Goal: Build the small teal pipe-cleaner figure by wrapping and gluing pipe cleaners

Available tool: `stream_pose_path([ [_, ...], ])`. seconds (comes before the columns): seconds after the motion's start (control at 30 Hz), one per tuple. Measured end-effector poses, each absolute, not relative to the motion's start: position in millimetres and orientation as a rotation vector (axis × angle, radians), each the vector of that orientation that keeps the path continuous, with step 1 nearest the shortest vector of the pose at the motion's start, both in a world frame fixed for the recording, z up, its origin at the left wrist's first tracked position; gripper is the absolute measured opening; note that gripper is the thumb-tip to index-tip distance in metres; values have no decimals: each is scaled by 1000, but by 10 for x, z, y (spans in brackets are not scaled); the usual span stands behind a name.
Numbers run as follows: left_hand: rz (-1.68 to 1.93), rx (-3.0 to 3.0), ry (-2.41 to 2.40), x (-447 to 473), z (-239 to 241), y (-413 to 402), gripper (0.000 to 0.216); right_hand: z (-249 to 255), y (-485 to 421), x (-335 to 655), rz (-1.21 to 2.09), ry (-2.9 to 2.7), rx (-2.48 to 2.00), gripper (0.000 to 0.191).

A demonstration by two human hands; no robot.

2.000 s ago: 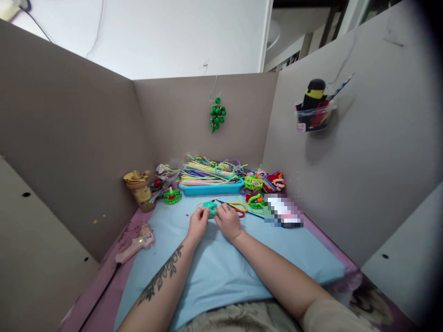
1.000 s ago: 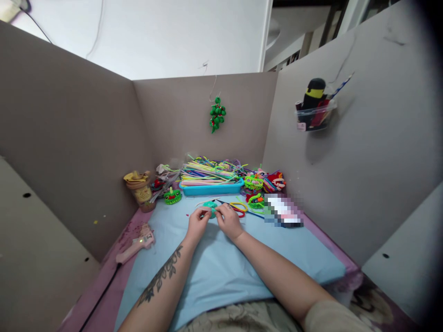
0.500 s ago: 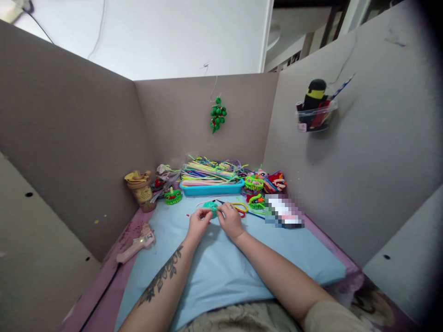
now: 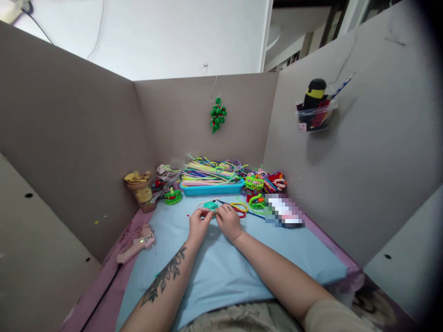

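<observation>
My left hand (image 4: 200,225) and my right hand (image 4: 229,220) meet over the middle of the blue cloth, fingertips pinched close together. Between and just beyond them shows a teal fuzzy piece (image 4: 209,205) that looks like shaped pipe cleaner. Both hands are closed on it, though the fingers cover its near side and finer details cannot be made out. Scissors (image 4: 239,208) with yellow and red handles lie just right of my right hand, partly hidden by it. A thin pale strand lies behind the teal piece.
A blue tray (image 4: 212,188) heaped with colourful pipe cleaners stands at the back. Finished fuzzy figures (image 4: 254,183) crowd its right side, near a blurred phone (image 4: 284,211). A green figure (image 4: 173,196), a cup (image 4: 141,191) and a pink glue gun (image 4: 137,246) are at left.
My fingertips have come closer together and cover more of the teal piece's near side. My right hand has shifted slightly left and down.
</observation>
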State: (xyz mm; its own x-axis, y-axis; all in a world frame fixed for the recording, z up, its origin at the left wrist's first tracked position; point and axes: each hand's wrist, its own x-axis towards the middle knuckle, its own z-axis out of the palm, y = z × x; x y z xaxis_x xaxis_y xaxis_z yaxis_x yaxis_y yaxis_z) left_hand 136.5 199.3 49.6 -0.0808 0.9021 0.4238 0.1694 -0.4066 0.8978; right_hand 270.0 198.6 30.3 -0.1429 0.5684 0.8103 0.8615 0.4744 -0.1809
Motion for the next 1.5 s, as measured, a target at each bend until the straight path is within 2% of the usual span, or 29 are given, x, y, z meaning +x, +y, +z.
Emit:
stream_pose_path([
  [0.33,1524,1641,1135,1327,521,1978,20,338,1954,2698,-207,-1816,-1101,10],
  [0.5,1506,1600,1089,1319,533,1992,20,374,1944,2729,-78,-1840,-1019,18],
  [1.5,1380,1350,1162,1346,521,1984,26,312,1996,2723,-303,-1844,-1247,9],
])
